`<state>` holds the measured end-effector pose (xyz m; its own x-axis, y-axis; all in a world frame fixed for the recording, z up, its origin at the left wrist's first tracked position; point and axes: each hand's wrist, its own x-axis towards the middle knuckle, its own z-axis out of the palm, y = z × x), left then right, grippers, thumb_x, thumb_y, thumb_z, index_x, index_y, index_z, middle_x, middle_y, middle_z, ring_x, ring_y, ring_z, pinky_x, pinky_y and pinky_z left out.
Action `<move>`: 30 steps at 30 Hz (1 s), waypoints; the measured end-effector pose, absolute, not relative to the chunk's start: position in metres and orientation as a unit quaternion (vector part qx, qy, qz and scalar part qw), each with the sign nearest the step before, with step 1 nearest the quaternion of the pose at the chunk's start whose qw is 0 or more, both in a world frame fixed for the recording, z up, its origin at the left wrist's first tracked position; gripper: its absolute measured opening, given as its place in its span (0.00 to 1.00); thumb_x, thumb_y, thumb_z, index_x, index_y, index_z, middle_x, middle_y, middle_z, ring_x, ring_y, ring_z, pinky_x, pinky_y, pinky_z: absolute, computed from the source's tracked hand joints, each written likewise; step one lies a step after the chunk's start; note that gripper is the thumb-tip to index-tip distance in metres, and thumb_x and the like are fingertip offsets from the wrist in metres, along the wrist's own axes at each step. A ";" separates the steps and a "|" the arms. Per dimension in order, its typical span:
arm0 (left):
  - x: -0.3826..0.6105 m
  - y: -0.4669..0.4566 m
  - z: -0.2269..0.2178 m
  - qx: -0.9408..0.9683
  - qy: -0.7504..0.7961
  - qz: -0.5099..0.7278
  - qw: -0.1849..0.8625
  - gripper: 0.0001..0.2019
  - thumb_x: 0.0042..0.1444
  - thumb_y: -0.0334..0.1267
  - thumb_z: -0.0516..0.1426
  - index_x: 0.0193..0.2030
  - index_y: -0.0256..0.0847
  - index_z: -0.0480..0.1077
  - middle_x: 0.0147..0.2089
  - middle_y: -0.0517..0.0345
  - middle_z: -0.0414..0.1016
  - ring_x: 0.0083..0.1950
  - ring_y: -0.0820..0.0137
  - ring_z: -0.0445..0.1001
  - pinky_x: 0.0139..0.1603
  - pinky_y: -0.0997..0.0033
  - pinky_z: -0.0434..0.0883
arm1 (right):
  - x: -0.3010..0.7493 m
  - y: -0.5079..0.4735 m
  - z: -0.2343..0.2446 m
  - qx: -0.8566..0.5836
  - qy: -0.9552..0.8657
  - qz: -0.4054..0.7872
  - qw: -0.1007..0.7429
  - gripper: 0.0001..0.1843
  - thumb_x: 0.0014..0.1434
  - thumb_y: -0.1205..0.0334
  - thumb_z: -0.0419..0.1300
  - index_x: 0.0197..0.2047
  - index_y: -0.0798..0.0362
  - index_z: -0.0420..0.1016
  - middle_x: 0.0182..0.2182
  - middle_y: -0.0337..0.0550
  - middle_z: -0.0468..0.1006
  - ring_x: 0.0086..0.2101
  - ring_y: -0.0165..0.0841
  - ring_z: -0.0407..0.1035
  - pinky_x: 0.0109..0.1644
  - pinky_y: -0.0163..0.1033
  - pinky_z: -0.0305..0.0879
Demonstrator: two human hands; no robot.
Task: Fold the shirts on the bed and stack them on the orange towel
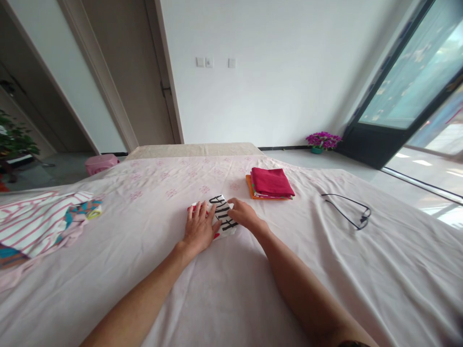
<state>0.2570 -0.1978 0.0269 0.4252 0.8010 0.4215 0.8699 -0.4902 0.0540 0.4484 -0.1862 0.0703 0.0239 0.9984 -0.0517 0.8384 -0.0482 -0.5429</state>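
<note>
A small folded white garment (221, 218) with bold black lettering and red patches lies on the sheet in front of me. My left hand (199, 225) rests flat on its left side, fingers spread. At its right edge, my right hand (244, 213) has its fingers bent and closed on the cloth; the undersides of those fingers are hidden. Beyond my right hand sits a neat stack of folded clothes, a dark red one (273, 182) on top and an orange one (249, 185) showing underneath.
A loose heap of striped clothes (43, 219) lies at the left. Black-framed glasses (363, 219) rest on the bedsheet (307, 279) at the right. Past the bed are a pink stool (102, 164), a pot of purple flowers (323, 140) and a dark-framed door (383, 130).
</note>
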 end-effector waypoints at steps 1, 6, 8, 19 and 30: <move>0.257 -0.198 0.026 -0.841 -0.495 -0.201 0.086 0.30 0.65 0.53 0.49 0.69 0.40 0.63 0.69 0.36 0.63 0.71 0.46 0.58 0.69 0.40 0.51 | 0.447 -0.188 0.072 -0.695 -0.672 0.194 0.168 0.30 0.53 0.62 0.55 0.60 0.52 0.70 0.46 0.52 0.81 0.46 0.46 0.74 0.47 0.44 0.66; 0.254 -0.198 0.027 -0.846 -0.482 -0.215 0.076 0.29 0.65 0.52 0.49 0.68 0.41 0.62 0.70 0.38 0.62 0.71 0.48 0.58 0.70 0.41 0.50 | 0.438 -0.196 0.076 -0.706 -0.683 0.141 0.123 0.30 0.55 0.61 0.55 0.62 0.50 0.68 0.47 0.55 0.80 0.47 0.49 0.74 0.48 0.47 0.65; 0.249 -0.198 0.028 -0.853 -0.471 -0.218 0.056 0.28 0.66 0.52 0.48 0.68 0.42 0.63 0.70 0.41 0.63 0.71 0.51 0.58 0.70 0.42 0.51 | 0.440 -0.194 0.077 -0.706 -0.674 0.168 0.139 0.30 0.54 0.61 0.55 0.62 0.51 0.69 0.48 0.54 0.80 0.48 0.47 0.74 0.49 0.46 0.65; 0.235 -0.215 0.026 -0.881 -0.427 -0.191 0.064 0.36 0.60 0.60 0.52 0.70 0.43 0.59 0.73 0.38 0.55 0.74 0.46 0.49 0.71 0.39 0.47 | 0.448 -0.192 0.080 -0.711 -0.664 0.191 0.132 0.31 0.52 0.60 0.57 0.60 0.50 0.70 0.44 0.50 0.81 0.44 0.44 0.74 0.45 0.42 0.65; 0.247 -0.236 0.051 -0.878 -0.415 -0.236 0.034 0.14 0.56 0.42 0.61 0.48 0.41 0.73 0.48 0.48 0.74 0.51 0.55 0.70 0.53 0.53 0.67 | 0.466 -0.197 0.102 -0.583 -0.780 0.170 0.152 0.24 0.51 0.67 0.62 0.52 0.50 0.77 0.43 0.43 0.79 0.38 0.33 0.72 0.41 0.33 0.63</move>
<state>0.2467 -0.2360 0.0506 0.5434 0.7132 0.4427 0.7451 -0.6527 0.1369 0.4657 -0.1969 0.1021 -0.2741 0.9609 0.0394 0.8576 0.2628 -0.4421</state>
